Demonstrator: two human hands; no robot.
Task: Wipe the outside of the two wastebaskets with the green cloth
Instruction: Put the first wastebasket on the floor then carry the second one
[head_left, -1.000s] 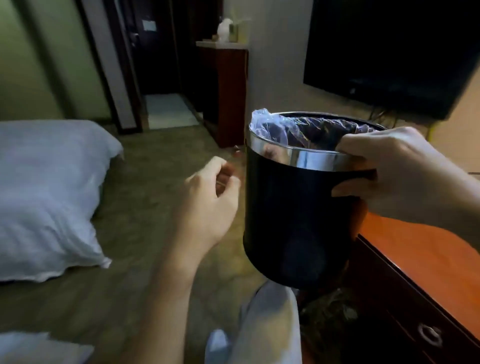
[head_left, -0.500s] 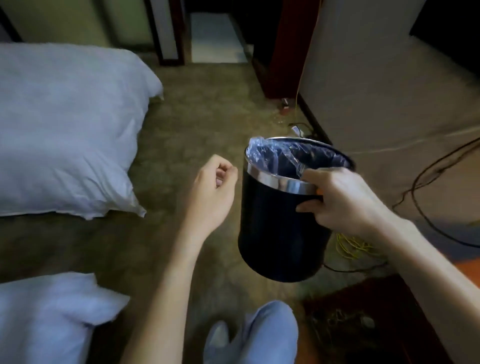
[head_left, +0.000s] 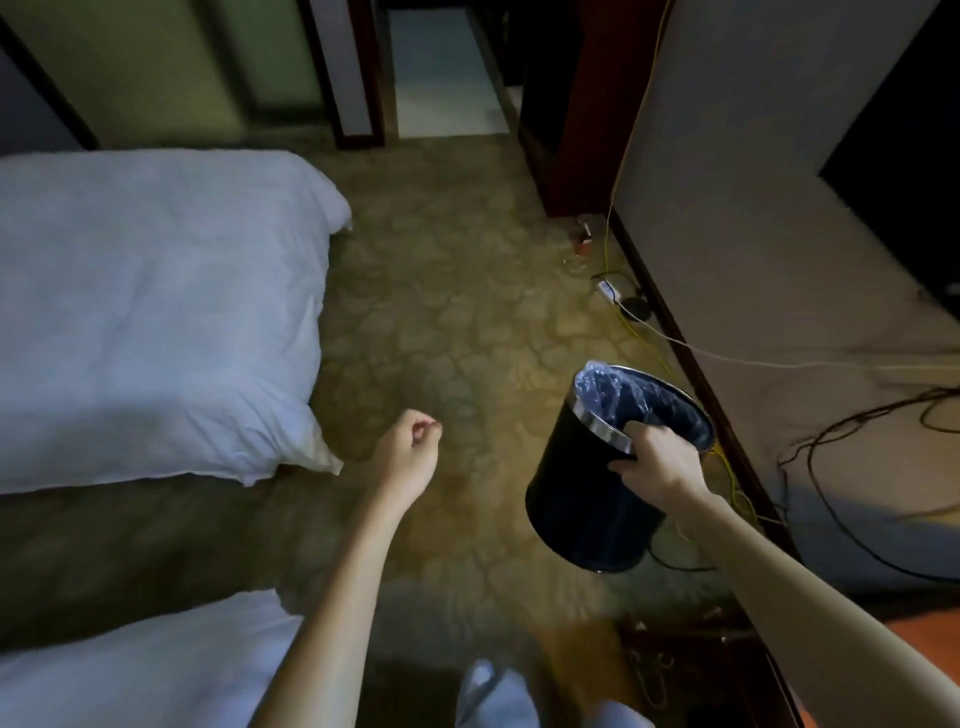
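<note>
Nearest, at the bottom, a knee in pale trousers (head_left: 493, 691) shows. The corner of a white bed (head_left: 130, 665) is to its left.

A bit farther, the left hand (head_left: 410, 452) is out over the carpet (head_left: 441, 322). Its fingers are curled in to the palm and hold nothing that can be seen. To the right, the right hand (head_left: 657, 467) holds the black wastebasket (head_left: 576, 499) by its top edge. Some fingers hook over the shiny metal rim (head_left: 597, 422) and go inside. The rest of the hand presses on the outer wall. The wastebasket is tilted and seems to hang just above the carpet, near the wall on the right. A thin blue plastic liner (head_left: 608, 387) is folded over the rim.

The wastebasket looks light, since one hand carries it by a pinch. It looks stiff and smooth, so it may slip or swing if it is wiped hard. The rim looks like the best place to hold, because most of the black side stays free there. The liner is soft and slippery, so a grip on it alone might slide. The free hand could steady the bottom.

The green cloth is not in view, and neither is the other wastebasket.

Farther off, a second white bed (head_left: 156, 312) lies on the left. A yellow cable (head_left: 606, 236) runs down by the wall on the right. A doorway (head_left: 441, 78) is at the far end.
</note>
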